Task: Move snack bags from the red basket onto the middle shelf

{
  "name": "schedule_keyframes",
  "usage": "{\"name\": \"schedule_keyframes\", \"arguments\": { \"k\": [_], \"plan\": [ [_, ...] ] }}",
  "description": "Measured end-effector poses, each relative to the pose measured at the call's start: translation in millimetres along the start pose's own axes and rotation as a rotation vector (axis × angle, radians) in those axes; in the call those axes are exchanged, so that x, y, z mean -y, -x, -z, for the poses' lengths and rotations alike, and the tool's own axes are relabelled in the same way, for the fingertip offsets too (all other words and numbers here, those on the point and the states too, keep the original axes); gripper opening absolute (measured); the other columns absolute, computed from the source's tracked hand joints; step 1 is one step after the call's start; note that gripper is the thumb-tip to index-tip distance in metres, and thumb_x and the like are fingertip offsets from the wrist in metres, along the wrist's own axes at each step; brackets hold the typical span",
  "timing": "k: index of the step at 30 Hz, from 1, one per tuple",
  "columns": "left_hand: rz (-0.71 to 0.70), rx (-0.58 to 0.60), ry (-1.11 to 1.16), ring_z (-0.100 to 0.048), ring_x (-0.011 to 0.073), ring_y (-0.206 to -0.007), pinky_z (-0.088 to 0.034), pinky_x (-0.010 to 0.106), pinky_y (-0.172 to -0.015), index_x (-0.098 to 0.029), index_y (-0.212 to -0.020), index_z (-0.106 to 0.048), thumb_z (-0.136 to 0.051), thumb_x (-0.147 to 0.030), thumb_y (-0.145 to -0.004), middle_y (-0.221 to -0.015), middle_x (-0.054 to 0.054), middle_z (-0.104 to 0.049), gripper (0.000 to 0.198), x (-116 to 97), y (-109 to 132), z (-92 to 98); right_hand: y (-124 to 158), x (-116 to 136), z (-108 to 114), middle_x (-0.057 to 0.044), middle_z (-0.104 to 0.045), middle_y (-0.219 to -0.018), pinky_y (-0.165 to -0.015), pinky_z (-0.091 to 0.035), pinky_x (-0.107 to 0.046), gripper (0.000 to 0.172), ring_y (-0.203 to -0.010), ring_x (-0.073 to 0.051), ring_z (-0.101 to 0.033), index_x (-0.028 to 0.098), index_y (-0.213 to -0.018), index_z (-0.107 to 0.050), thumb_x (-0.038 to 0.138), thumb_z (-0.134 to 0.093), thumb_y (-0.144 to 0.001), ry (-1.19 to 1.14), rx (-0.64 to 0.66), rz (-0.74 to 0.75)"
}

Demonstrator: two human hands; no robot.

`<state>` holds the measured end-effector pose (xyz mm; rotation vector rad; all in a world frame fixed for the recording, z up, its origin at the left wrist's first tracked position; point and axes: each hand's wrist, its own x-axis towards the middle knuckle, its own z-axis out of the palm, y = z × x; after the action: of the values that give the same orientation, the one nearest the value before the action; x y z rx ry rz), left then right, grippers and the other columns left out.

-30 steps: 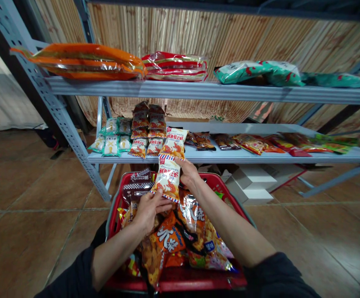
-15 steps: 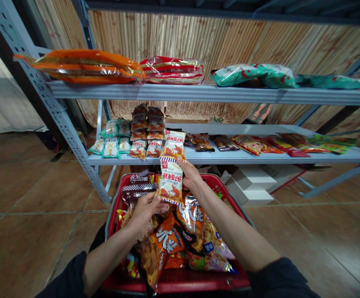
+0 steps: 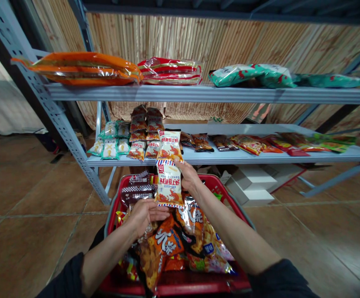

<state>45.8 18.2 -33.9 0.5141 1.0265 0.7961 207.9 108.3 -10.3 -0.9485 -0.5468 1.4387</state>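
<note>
Two white-and-orange snack packets, an upper one (image 3: 169, 145) and a lower one (image 3: 170, 184), hang joined end to end above the basket. My right hand (image 3: 187, 176) grips them from the right, near the striped seam between them. Under the lower packet's bottom edge is my left hand (image 3: 145, 215), palm up with fingers stretched out, touching or very close to that edge. Below both hands, a red basket (image 3: 198, 287) holds several snack bags, among them an orange and black one (image 3: 167, 240). Similar small packets (image 3: 137, 150) stand stacked on the lower shelf behind.
The lower shelf (image 3: 130, 161) also bears green-and-white packets (image 3: 109, 148) at left and a row of flat bags (image 3: 248, 142) at right. Orange bags (image 3: 83, 70), red bags and teal bags (image 3: 254, 75) lie on the upper shelf. White boxes (image 3: 254, 182) sit underneath.
The held packets have turned to face me more squarely and shifted slightly left. My left hand has let go of the lower packet's corner and its fingers have straightened.
</note>
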Motion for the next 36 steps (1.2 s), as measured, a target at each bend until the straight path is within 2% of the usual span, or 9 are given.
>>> {"name": "schedule_keyframes", "arguments": {
  "k": [4,8,12,18,22,27,33,36],
  "plan": [
    [-0.027,0.045,-0.018,-0.067,0.0239,-0.071,-0.052,0.035,-0.074,-0.007,-0.086,-0.052,-0.054,-0.011,-0.075,-0.081,0.020,-0.068,0.012,1.2,-3.1,6.9,-0.4,0.5,-1.7,0.000,-0.070,-0.067,-0.065,-0.054,-0.032,0.017,-0.059,-0.016,-0.065,0.018,-0.080,-0.060,0.020,-0.068,-0.066,0.014,0.007,0.004],
    [-0.145,0.093,-0.064,-0.065,0.0208,-0.084,-0.048,0.032,-0.084,-0.007,-0.090,-0.061,-0.060,-0.007,-0.067,-0.097,0.017,-0.066,0.022,-2.8,1.3,9.8,-0.3,1.1,-3.3,0.001,-0.070,-0.067,-0.067,-0.054,-0.033,0.018,-0.060,-0.016,-0.065,0.019,-0.080,-0.060,0.018,-0.069,-0.064,0.007,-0.003,0.033],
    [-0.213,0.022,-0.090,-0.060,0.0202,-0.097,-0.043,0.030,-0.088,-0.012,-0.093,-0.064,-0.060,-0.004,-0.062,-0.107,0.012,-0.064,0.032,-15.0,9.2,5.8,0.7,1.0,-4.2,0.000,-0.070,-0.068,-0.068,-0.053,-0.034,0.018,-0.061,-0.017,-0.065,0.019,-0.080,-0.061,0.016,-0.068,-0.064,0.015,-0.006,0.022],
    [-0.334,-0.100,-0.157,-0.056,0.0231,-0.104,-0.042,0.033,-0.088,-0.015,-0.093,-0.066,-0.062,-0.013,-0.063,-0.106,0.009,-0.065,0.030,-30.5,3.7,-5.0,4.7,-0.6,-5.3,0.000,-0.070,-0.065,-0.070,-0.053,-0.035,0.015,-0.063,-0.018,-0.066,0.018,-0.079,-0.061,0.014,-0.066,-0.065,0.004,0.052,-0.003],
    [-0.428,-0.097,-0.130,-0.055,0.0227,-0.104,-0.042,0.032,-0.087,-0.015,-0.097,-0.065,-0.065,-0.022,-0.066,-0.108,0.010,-0.064,0.032,-37.8,-4.6,-16.0,9.0,-0.1,-4.5,0.000,-0.069,-0.063,-0.070,-0.054,-0.034,0.015,-0.065,-0.018,-0.066,0.018,-0.079,-0.060,0.014,-0.066,-0.065,-0.003,0.043,-0.017],
    [-0.522,-0.061,-0.075,-0.059,0.0194,-0.095,-0.042,0.030,-0.086,-0.014,-0.099,-0.063,-0.069,-0.027,-0.065,-0.101,0.009,-0.066,0.037,-45.7,-17.1,-26.3,14.3,0.2,-2.6,-0.001,-0.069,-0.063,-0.069,-0.054,-0.035,0.017,-0.064,-0.019,-0.066,0.017,-0.078,-0.060,0.015,-0.068,-0.063,-0.002,0.066,-0.027],
    [-0.474,-0.026,0.000,-0.063,0.0160,-0.074,-0.046,0.028,-0.075,-0.013,-0.085,-0.065,-0.068,-0.028,-0.067,-0.080,0.006,-0.069,0.024,-53.1,-26.5,-34.4,20.1,-2.5,-4.0,-0.001,-0.069,-0.064,-0.071,-0.053,-0.035,0.022,-0.071,-0.021,-0.067,0.017,-0.078,-0.061,0.017,-0.072,-0.059,0.004,0.110,-0.038],
    [-0.455,-0.009,0.089,-0.064,0.0161,-0.069,-0.048,0.030,-0.074,-0.013,-0.084,-0.064,-0.068,-0.026,-0.068,-0.074,0.005,-0.069,0.022,-56.7,-34.4,-36.3,22.2,-4.7,-2.7,-0.001,-0.070,-0.065,-0.069,-0.053,-0.035,0.023,-0.069,-0.021,-0.066,0.018,-0.078,-0.062,0.017,-0.072,-0.058,0.007,0.119,-0.042]
  ]
}}
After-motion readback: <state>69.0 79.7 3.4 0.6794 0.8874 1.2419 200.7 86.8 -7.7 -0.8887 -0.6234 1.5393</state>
